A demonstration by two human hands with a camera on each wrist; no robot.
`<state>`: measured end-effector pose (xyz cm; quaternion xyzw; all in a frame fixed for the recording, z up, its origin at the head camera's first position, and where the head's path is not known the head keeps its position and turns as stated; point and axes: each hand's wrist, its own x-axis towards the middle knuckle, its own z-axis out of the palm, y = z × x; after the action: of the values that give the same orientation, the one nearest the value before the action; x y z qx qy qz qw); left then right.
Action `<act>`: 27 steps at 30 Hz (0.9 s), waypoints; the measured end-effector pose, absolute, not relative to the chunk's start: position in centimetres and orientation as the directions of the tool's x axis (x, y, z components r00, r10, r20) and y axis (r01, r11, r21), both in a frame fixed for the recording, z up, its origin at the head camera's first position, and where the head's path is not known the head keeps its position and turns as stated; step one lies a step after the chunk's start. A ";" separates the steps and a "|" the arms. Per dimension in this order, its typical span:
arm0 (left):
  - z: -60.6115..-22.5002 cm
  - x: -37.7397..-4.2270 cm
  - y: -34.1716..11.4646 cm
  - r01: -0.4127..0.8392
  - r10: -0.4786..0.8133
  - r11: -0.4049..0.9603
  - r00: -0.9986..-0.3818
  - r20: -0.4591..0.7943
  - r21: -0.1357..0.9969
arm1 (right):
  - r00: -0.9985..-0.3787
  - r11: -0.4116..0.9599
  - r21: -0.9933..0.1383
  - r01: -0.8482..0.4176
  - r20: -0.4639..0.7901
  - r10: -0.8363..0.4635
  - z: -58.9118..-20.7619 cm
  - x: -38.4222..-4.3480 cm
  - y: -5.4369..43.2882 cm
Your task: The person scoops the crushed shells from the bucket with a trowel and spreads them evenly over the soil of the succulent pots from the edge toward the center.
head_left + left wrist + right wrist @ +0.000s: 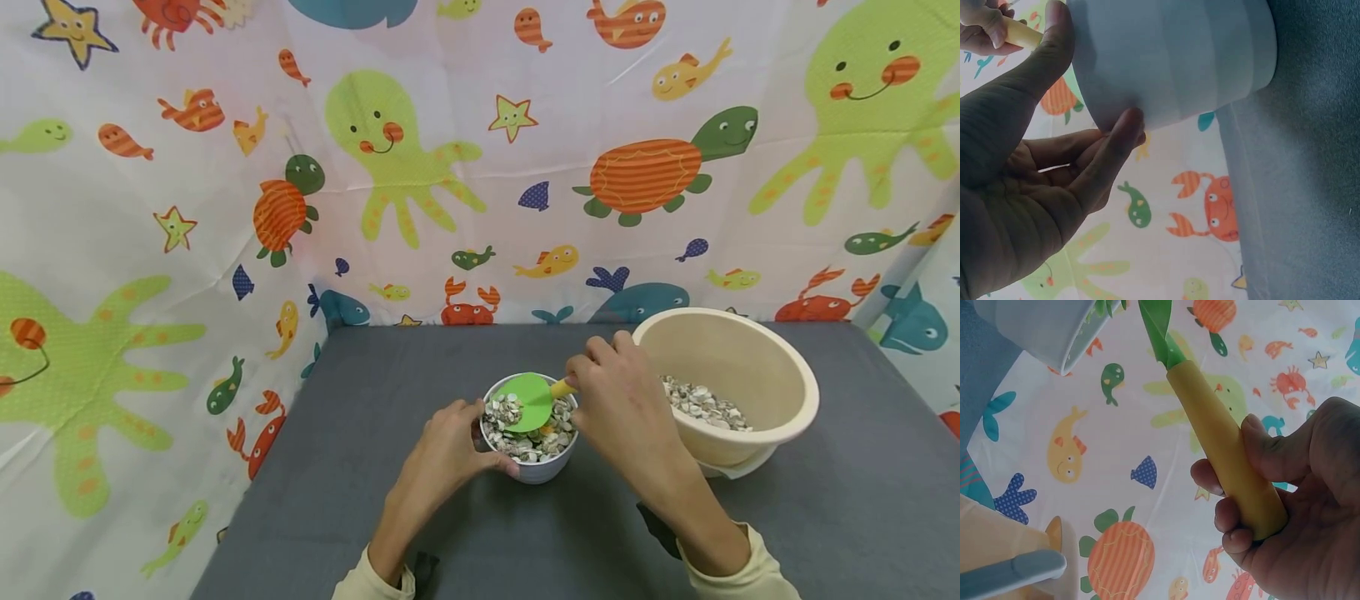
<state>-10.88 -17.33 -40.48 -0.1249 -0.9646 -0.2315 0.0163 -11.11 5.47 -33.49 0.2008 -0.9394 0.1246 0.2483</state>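
A small white bowl (542, 473) stands on the table, full of small pale flakes (536, 451) that look like bits of shell or stone. My left hand (448, 446) holds its left side, thumb near the front rim; in the left wrist view the fingers and thumb press the bowl's wall (1179, 62). With my right hand (622, 404) I grip the yellow handle (1229, 450) of a toy shovel. Its green blade (536, 404) is over the bowl's contents, tilted, with some flakes at its left edge.
To the right stands a large cream tub (806, 400) with more of the same flakes (705, 404) inside. A dark grey cloth (360, 400) covers the table. Behind and to the left hangs a white curtain (435, 275) printed with sea animals.
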 end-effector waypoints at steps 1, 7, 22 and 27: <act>-40.5 -10.8 -17.3 0.243 0.226 0.858 -0.970 0.092 0.452 | -0.799 0.891 -0.135 -0.434 0.513 -0.312 -33.5 -11.1 5.5; -40.3 -11.0 -17.6 0.235 0.216 0.828 -0.972 0.096 0.509 | -0.809 0.897 -0.132 -0.423 0.502 -0.308 -33.3 -11.1 5.7; -41.0 -14.9 -18.6 0.334 0.481 0.688 -0.875 -0.061 0.645 | -0.803 0.904 -0.084 -0.420 0.499 -0.326 -33.5 -10.9 5.3; -41.3 -14.8 -18.3 0.323 0.464 0.694 -0.884 -0.056 0.644 | -0.801 0.914 -0.065 -0.401 0.509 -0.315 -33.5 -10.8 5.2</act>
<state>-14.79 -18.29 -41.27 -0.2153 -0.9139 -0.3268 -0.1078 -10.83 5.23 -33.51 0.1895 -0.9451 0.0852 0.2524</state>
